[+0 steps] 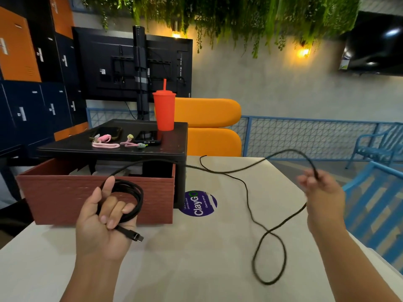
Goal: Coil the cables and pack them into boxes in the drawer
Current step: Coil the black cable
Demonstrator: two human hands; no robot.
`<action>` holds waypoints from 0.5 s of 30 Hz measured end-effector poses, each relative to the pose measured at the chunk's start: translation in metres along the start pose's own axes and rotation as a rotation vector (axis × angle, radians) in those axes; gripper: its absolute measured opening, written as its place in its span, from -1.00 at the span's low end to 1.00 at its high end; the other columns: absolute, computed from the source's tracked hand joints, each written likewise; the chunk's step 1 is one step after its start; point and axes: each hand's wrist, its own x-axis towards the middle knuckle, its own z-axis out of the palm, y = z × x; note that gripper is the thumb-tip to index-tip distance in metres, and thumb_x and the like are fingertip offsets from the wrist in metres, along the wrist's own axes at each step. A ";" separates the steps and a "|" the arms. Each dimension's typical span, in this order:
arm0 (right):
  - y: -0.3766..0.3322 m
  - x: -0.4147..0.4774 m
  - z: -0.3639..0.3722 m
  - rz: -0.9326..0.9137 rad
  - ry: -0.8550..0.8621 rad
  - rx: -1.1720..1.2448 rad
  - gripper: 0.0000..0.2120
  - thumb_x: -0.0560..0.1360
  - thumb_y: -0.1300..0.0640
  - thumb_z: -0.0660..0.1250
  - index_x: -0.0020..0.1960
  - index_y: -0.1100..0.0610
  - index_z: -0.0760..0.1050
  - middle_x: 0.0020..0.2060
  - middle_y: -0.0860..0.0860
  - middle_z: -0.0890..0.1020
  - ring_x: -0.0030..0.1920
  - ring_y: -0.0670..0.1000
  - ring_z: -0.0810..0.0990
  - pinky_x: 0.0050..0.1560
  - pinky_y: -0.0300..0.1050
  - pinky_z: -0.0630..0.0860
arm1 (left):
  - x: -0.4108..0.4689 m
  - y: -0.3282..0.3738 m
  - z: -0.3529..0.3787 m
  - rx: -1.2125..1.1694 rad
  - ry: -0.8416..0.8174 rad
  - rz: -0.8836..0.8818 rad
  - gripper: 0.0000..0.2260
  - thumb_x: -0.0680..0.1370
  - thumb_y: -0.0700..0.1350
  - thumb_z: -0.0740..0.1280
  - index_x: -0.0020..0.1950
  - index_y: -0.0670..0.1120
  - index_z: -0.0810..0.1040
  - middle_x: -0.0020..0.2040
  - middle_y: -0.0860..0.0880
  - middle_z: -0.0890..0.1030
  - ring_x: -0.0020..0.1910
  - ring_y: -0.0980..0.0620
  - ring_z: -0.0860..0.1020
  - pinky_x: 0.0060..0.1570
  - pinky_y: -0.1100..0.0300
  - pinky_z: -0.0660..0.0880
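In front of the open drawer (pixel 65 192), I have the left hand (pixel 102 223) gripping the coiled cable (pixel 139 197) so its loops cannot spring apart, and the right hand (pixel 325 192) pinching the slack that trails over the table (pixel 196 258), ready to feed another turn.

Drawer (pixel 65 197) out front of stand (pixel 130 150), L on table (pixel 196 253). Stand top: tumbler (pixel 164 112) back R, phones (pixel 106 132) + coiled cables (pixel 105 143) to its L. Sticker (pixel 199 203) just R of drawer; long cable (pixel 247 190) on table further R.
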 end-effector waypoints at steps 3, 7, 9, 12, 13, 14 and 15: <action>-0.029 -0.012 0.002 -0.459 -0.158 0.015 -0.60 0.48 0.35 0.25 -0.23 -0.15 0.60 -0.25 -0.32 0.63 -0.07 -0.29 0.54 0.07 -0.45 0.39 | 0.002 0.002 -0.002 -0.012 -0.010 0.011 -0.71 0.12 -0.04 0.45 -0.19 -0.07 0.67 -0.62 0.05 0.21 -0.67 0.13 0.21 -0.49 0.40 0.37; -0.025 -0.010 0.012 -0.937 -0.472 -0.255 -0.84 0.42 0.21 0.22 -0.25 0.02 0.51 0.04 -0.46 0.53 0.35 -0.26 0.30 0.32 -0.38 0.23 | 0.000 0.001 -0.001 0.010 -0.012 0.013 -0.80 0.23 -0.03 0.40 -0.21 -0.05 0.67 -0.63 0.04 0.22 -0.66 0.13 0.21 -0.49 0.41 0.36; 0.001 0.001 0.014 -1.021 -0.566 -0.529 -0.63 0.37 0.45 0.27 -0.27 -0.04 0.50 0.16 -0.22 0.53 0.43 -0.01 0.21 0.38 -0.17 0.27 | -0.001 -0.001 0.001 0.014 -0.003 0.011 -0.82 0.33 -0.03 0.31 -0.21 -0.05 0.67 -0.63 0.04 0.21 -0.67 0.13 0.20 -0.51 0.41 0.35; 0.042 0.003 0.013 -0.651 -0.733 -1.024 -0.46 0.39 0.55 0.16 -0.07 -0.04 0.63 0.41 -0.03 0.32 0.44 -0.09 -0.07 0.44 -0.19 0.04 | -0.003 -0.003 0.002 0.020 -0.017 -0.009 -0.78 0.22 -0.04 0.40 -0.19 -0.07 0.67 -0.64 0.05 0.21 -0.68 0.14 0.20 -0.52 0.39 0.36; 0.054 0.000 0.011 -0.516 -0.748 -1.107 -0.46 0.41 0.52 0.10 0.10 0.01 0.60 0.47 -0.05 0.19 0.46 -0.13 -0.12 0.41 -0.27 -0.02 | -0.003 -0.004 0.003 0.027 -0.024 -0.019 -0.74 0.17 -0.03 0.42 -0.19 -0.07 0.68 -0.64 0.06 0.21 -0.69 0.14 0.20 -0.53 0.39 0.36; 0.064 -0.004 0.008 -0.410 -0.753 -1.141 -0.42 0.43 0.51 0.06 0.24 0.03 0.51 0.49 -0.06 0.13 0.49 -0.11 -0.09 0.41 -0.28 -0.02 | -0.004 -0.006 0.004 0.039 -0.028 -0.030 -0.73 0.15 -0.02 0.42 -0.20 -0.06 0.68 -0.64 0.06 0.20 -0.69 0.14 0.20 -0.53 0.39 0.35; 0.068 -0.010 0.009 -0.329 -0.749 -1.118 -0.39 0.43 0.50 0.03 0.34 0.04 0.41 0.49 -0.06 0.12 0.51 -0.06 -0.02 0.42 -0.25 0.01 | -0.004 -0.007 0.005 0.051 -0.031 -0.040 -0.72 0.14 -0.02 0.42 -0.21 -0.06 0.68 -0.64 0.06 0.20 -0.69 0.14 0.19 -0.54 0.39 0.35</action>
